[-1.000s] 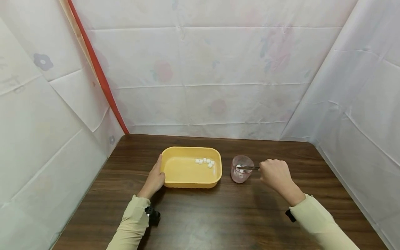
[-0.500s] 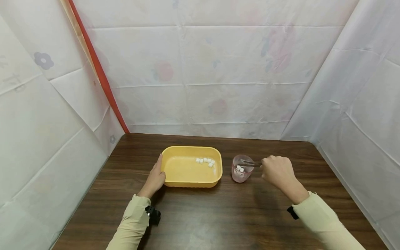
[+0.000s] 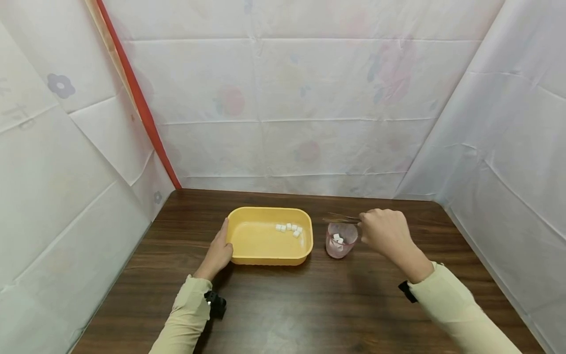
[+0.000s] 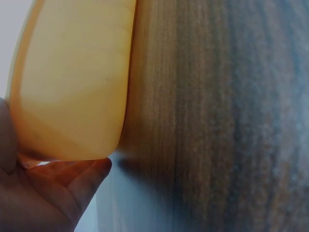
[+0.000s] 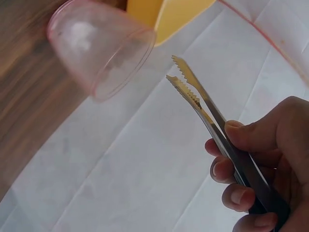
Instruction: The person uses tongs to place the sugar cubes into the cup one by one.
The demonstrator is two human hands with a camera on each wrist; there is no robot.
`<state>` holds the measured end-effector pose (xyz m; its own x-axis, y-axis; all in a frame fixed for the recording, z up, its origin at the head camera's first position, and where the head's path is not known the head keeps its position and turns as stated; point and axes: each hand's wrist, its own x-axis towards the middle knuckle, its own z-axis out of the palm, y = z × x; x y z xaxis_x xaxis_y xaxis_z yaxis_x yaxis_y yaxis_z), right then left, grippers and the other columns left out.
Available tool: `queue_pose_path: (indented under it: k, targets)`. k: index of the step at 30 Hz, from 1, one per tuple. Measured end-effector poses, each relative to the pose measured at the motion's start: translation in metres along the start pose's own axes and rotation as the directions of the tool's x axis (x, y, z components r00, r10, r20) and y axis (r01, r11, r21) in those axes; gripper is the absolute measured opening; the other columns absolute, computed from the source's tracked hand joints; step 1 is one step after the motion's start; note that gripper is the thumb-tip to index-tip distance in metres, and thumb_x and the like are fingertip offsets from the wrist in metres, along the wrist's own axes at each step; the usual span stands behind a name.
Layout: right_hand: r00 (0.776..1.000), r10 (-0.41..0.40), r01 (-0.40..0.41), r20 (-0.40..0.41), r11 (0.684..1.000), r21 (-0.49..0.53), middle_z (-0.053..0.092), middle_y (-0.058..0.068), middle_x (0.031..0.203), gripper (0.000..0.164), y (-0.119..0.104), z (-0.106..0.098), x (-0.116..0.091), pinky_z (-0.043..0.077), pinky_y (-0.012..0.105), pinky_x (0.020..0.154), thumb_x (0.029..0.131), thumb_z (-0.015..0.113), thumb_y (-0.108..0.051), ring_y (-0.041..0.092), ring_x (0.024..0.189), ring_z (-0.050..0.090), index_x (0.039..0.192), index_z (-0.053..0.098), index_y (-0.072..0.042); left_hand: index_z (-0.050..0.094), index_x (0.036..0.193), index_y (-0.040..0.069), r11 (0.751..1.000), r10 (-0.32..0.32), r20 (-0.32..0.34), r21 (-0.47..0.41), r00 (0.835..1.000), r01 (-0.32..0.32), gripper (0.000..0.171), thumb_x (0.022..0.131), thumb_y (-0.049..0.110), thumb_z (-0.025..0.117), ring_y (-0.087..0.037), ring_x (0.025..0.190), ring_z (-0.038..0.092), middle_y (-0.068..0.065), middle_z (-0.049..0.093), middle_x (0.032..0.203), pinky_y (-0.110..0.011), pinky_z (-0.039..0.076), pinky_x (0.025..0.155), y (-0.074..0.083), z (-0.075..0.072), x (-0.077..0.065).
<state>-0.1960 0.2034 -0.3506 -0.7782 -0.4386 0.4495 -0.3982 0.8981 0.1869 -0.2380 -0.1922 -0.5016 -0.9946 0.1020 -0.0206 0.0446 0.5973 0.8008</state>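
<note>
My right hand (image 3: 385, 233) grips metal tongs (image 5: 212, 116) with serrated tips, thumb on one arm and fingers round the other. The tips stand slightly apart with nothing between them, above a clear pink cup (image 3: 337, 250). Several white cubes (image 3: 338, 240) lie in the cup. At the left end of a yellow plastic tray (image 3: 254, 241), my left hand (image 3: 217, 253) holds the wall; the left wrist view shows the thumb at the rim and the fingers (image 4: 89, 179) against the end wall. A short row of white cubes (image 3: 289, 226) lies at the tray's right side.
Tray and cup stand side by side on a dark wood table (image 3: 283, 300), with a narrow gap between them. White patterned sheets (image 3: 283, 98) enclose the back and both sides. A red strip (image 3: 141, 105) runs down the left corner.
My right hand has lifted the tongs up and out of the cup, so their tips now show above its rim. The left hand, the tray and its cubes stay put.
</note>
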Motion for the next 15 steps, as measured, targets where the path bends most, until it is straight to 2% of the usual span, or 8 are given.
queue_pose_path:
  k: [5,7,12,15]
  targets:
    - [0.999,-0.050,0.049,0.013,0.999,0.007,0.026,-0.005,0.049,0.039,-0.020,0.009,0.013,0.028,0.033,0.033,0.068,0.063,-0.004,0.013,0.047,0.020,0.049,0.032,-0.017,-0.006,0.154,0.011,1.000,0.005,0.003,-0.001,1.000,-0.005,0.076,0.088,-0.003,0.030,-0.035,0.143,0.008,-0.016,0.002,0.158,-0.052,0.014,0.112,0.000,-0.001,0.001]
    - [0.997,-0.066,0.066,0.027,0.998,0.008,0.025,-0.005,0.049,0.039,-0.028,0.014,0.017,0.026,0.032,0.034,0.068,0.064,-0.006,0.012,0.048,0.019,0.049,0.032,-0.018,-0.006,0.154,0.012,1.000,0.001,0.006,-0.005,1.000,-0.001,0.076,0.089,-0.003,0.030,-0.034,0.143,0.008,-0.015,0.002,0.159,-0.051,0.014,0.112,0.000,0.000,0.000]
    - [0.991,-0.129,0.129,0.021,0.991,0.019,0.013,-0.007,0.053,0.046,-0.044,0.025,0.023,0.014,0.027,0.040,0.069,0.062,-0.005,0.011,0.051,0.011,0.052,0.021,-0.020,-0.006,0.154,0.011,1.000,0.001,0.007,-0.009,1.000,-0.001,0.076,0.088,-0.002,0.031,-0.035,0.142,0.009,-0.016,0.002,0.158,-0.051,0.015,0.112,0.000,-0.001,-0.002]
    - [0.987,-0.157,0.156,0.026,0.987,0.025,0.007,-0.006,0.059,0.046,-0.051,0.032,0.026,0.010,0.028,0.046,0.065,0.053,0.003,0.011,0.055,0.006,0.058,0.014,-0.021,-0.006,0.154,0.011,1.000,0.013,0.003,-0.015,1.000,-0.013,0.076,0.088,-0.003,0.031,-0.034,0.142,0.009,-0.016,0.002,0.158,-0.051,0.015,0.112,0.001,-0.001,-0.003]
